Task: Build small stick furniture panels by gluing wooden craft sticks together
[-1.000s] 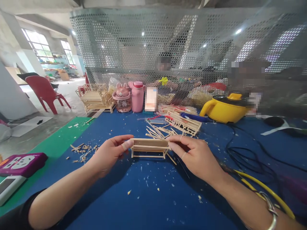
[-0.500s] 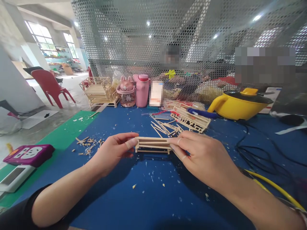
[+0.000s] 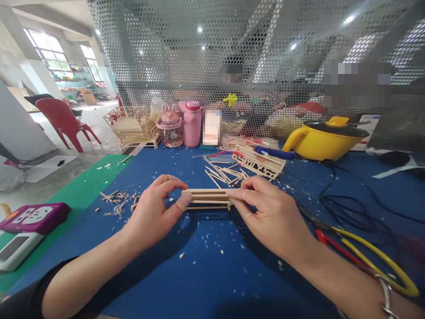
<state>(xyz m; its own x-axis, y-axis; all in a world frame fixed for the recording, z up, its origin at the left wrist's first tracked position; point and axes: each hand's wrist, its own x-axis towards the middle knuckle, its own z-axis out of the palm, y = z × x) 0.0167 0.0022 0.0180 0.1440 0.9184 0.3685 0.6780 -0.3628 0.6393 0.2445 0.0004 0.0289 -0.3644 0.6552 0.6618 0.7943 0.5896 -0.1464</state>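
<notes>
A small frame of wooden sticks (image 3: 208, 199) is held over the blue tabletop (image 3: 206, 283), its left end pinched by the left hand (image 3: 156, 207), its right end by the right hand (image 3: 270, 213). Loose sticks (image 3: 228, 170) are scattered just beyond; wood scraps (image 3: 117, 201) are strewn near the left hand.

- Your work surface is a flat blue tabletop (image 3: 206, 283), with a green surface (image 3: 88, 190) along its left side.
- To your left, small pale wooden offcuts (image 3: 116, 196) lie scattered on the blue.
- Ahead of you lie loose, thin wooden sticks (image 3: 229, 172); a cylindrical pink bottle (image 3: 191, 127) stands farther back.
- To your right rest a round yellow pot (image 3: 318, 145) and black cables (image 3: 327, 208).
</notes>
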